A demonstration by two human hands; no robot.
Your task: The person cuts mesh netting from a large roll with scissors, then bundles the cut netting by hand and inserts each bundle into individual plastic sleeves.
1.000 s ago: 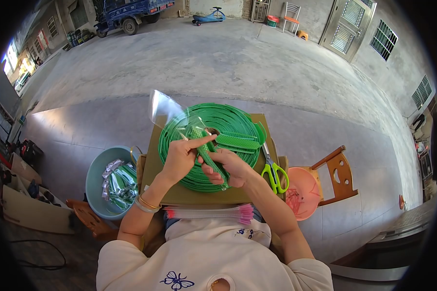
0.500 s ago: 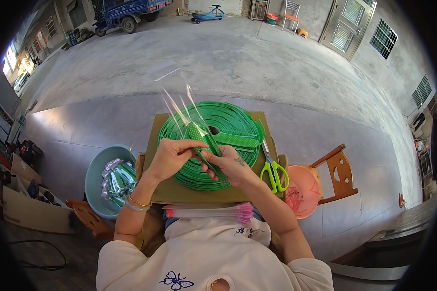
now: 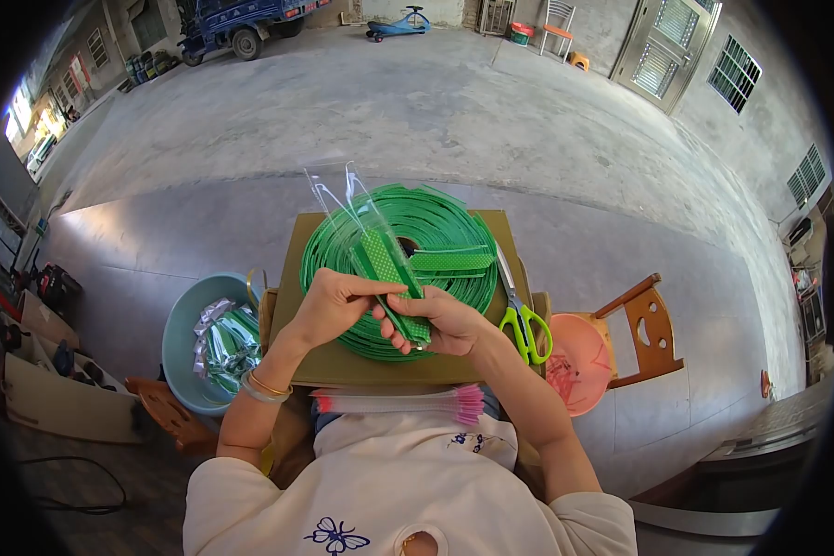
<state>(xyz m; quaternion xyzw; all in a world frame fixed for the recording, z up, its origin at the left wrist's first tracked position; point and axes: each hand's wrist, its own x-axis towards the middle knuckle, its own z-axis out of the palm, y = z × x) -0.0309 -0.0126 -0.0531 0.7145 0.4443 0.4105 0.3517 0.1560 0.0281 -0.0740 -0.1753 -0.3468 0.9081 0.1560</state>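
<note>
Left hand [image 3: 332,301] and right hand [image 3: 445,322] both have fingers closed on the dotted green strip [image 3: 378,252], over the coil [image 3: 456,221] toward the tabletop [image 3: 329,373]'s front edge, probably steadying its clear sleeve [image 3: 350,211]. Scissors [image 3: 519,309] at right edge (handles nearward, likely for quick reach).

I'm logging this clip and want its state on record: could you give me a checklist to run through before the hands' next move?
1. Right hand holding the dotted green piece: ok, near its lower end.
2. Left hand gripping firmly: cannot tell; its fingers reach the piece, but pinch or light touch is unclear.
3. Clear sleeve filled to its far end: not ok; it extends past the green.
4. Scissors out of the hands: ok, lying right of the green coil.
5. Coil resting on the brown board: ok.
6. Shiny packets inside the blue basin: ok.
</note>
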